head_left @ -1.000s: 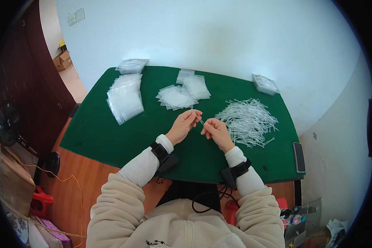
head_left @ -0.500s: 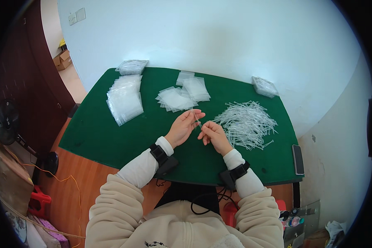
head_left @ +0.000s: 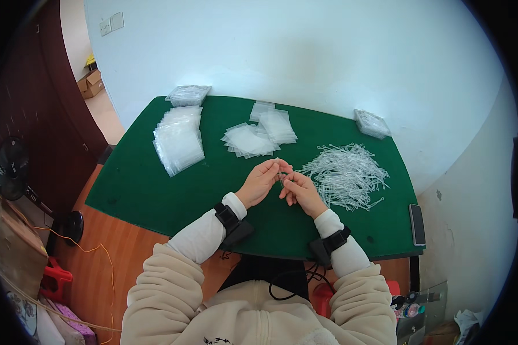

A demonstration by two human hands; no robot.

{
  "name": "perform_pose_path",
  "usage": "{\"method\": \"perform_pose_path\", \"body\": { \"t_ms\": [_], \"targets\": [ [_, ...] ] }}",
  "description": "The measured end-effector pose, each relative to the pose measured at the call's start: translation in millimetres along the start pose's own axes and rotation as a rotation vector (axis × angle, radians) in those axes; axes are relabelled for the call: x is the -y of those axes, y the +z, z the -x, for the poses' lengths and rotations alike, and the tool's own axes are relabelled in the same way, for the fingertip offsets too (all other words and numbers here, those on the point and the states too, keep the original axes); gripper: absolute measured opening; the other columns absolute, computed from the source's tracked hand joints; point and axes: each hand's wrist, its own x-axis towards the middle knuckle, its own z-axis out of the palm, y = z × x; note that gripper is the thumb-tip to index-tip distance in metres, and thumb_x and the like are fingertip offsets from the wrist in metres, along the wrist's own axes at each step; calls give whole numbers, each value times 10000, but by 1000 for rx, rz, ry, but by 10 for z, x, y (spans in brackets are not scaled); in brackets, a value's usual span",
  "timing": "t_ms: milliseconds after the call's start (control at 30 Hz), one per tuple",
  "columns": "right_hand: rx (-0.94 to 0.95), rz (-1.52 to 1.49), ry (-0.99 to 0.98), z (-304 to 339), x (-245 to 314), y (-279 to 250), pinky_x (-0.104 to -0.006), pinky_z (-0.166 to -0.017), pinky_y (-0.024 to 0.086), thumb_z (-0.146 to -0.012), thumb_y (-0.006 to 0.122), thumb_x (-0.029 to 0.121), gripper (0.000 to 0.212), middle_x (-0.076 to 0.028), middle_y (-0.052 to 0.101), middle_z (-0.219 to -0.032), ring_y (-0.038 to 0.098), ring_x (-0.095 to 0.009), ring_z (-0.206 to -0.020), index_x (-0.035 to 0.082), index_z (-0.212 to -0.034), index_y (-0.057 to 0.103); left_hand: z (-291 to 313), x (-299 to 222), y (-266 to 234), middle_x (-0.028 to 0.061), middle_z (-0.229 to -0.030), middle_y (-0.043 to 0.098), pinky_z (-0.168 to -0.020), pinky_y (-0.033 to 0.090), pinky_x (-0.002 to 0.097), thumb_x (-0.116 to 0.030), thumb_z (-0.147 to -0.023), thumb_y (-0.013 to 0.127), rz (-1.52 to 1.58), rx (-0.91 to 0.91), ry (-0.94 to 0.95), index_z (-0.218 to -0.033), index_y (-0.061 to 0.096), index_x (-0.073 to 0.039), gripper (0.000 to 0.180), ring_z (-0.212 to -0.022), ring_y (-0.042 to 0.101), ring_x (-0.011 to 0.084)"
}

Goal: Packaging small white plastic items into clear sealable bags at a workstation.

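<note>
Just in front of the loose pile, my left hand (head_left: 260, 183) is closed in a pinch around a few thin clear plastic sticks (head_left: 281, 174). Close against it, my right hand (head_left: 303, 195) has its thumb and fingers pressed together at the same sticks; the exact grip is too small to make out. To the right lies a large tangled pile of clear plastic sticks with looped ends (head_left: 350, 175). Beyond my hands are overlapping clear plastic bags (head_left: 248, 140). A longer fanned row of clear bags (head_left: 179, 146) lies to the left.
The green-covered table (head_left: 138, 192) meets the wall at its far side. Stacked clear packs stand at the far left corner (head_left: 189, 95) and far right corner (head_left: 372, 123). A phone (head_left: 417, 224) lies by the right edge. A black fan (head_left: 11, 164) stands on the floor at left.
My two hands have come together, the right reaching the fingers of the left around the sticks. The whole view has shifted slightly. The pile and bags look the same.
</note>
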Motion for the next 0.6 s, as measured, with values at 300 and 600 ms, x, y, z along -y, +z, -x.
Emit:
{"method": "perform_pose_path", "body": {
  "t_ms": [300, 600],
  "targets": [
    [-293, 432, -279, -117, -123, -271, -250, -510, 415, -824, 582, 148, 101, -74, 621, -719, 545, -157, -563, 54, -861, 598, -49, -66, -165, 19, -841, 521, -795, 433, 296, -225, -972, 377, 173, -293, 65, -1014, 503, -49, 221, -875, 535, 154],
    [-489, 1197, -387, -41, -127, -395, -392, -701, 447, -687, 639, 113, 37, -74, 583, -762, 545, -287, -789, 99, -708, 666, 20, -74, -248, -11, -732, 436, -475, 273, 196, -218, -971, 376, 157, -383, -95, -1058, 489, -38, 230, -525, 311, 54]
  ]
}}
